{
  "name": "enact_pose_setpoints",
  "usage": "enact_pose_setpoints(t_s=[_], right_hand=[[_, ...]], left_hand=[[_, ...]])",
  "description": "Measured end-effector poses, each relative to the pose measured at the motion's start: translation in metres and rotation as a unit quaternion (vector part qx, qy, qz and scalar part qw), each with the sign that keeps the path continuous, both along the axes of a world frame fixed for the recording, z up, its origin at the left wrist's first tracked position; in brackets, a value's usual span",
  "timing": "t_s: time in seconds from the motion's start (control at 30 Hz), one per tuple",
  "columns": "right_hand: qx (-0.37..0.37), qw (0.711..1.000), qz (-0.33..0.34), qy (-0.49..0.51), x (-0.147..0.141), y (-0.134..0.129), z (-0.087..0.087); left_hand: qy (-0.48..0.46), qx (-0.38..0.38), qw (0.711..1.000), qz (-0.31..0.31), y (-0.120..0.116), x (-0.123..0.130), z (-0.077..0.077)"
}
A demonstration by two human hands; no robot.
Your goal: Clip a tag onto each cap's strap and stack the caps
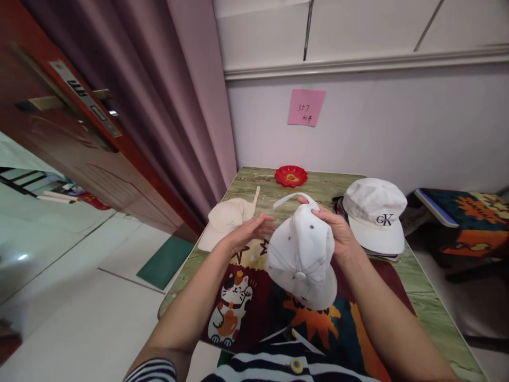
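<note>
Head view: the right hand (341,233) has a narrow grip on the back edge of a white cap (304,246), thumb and fingers closed beside the base of its strap (292,197). That hold probably bears the cap's weight at the rear opening and leaves the loose end of the strap free, curving out toward the left. The cap is held over the patterned mat (254,297), crown up and tilted, its brim toward the striped shirt (258,369), which puts the top button and seams in plain sight. The left hand (252,233) is open, palm turned inward and fingers loosely spread, apart from the held cap; it looks ready to steady that side, though it carries nothing visible. Just beyond the left wrist, a beige cap (227,218) lies on the desk (427,300) with its strap standing up. On the right, a white cap with dark letters (371,212) sits brim forward on top of other items, which it hides too much to name. These two flank the mat, an arrangement that seems to give the hands room between them. Farther out, a red dish (291,176) rests near the wall, under a pink note (306,107)
</note>
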State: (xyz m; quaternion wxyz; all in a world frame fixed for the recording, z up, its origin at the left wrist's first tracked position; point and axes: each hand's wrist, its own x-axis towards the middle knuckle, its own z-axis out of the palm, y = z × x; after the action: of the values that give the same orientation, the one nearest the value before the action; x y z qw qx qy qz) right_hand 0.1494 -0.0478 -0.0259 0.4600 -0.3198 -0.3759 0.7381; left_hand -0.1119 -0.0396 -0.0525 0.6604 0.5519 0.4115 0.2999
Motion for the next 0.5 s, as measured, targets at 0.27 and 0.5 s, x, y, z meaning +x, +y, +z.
enact_pose_setpoints(t_s=[0.27,0.5], right_hand=[[0.068,0.989,-0.125,-0.031,0.019,0.041,0.028],[0.160,0.964,-0.151,-0.146,0.055,0.043,0.034]], left_hand=[[-0.112,-0.022,0.992,0.056,0.040,0.051,0.016],[-0.117,0.138,0.978,0.107,0.057,0.050,0.048]])
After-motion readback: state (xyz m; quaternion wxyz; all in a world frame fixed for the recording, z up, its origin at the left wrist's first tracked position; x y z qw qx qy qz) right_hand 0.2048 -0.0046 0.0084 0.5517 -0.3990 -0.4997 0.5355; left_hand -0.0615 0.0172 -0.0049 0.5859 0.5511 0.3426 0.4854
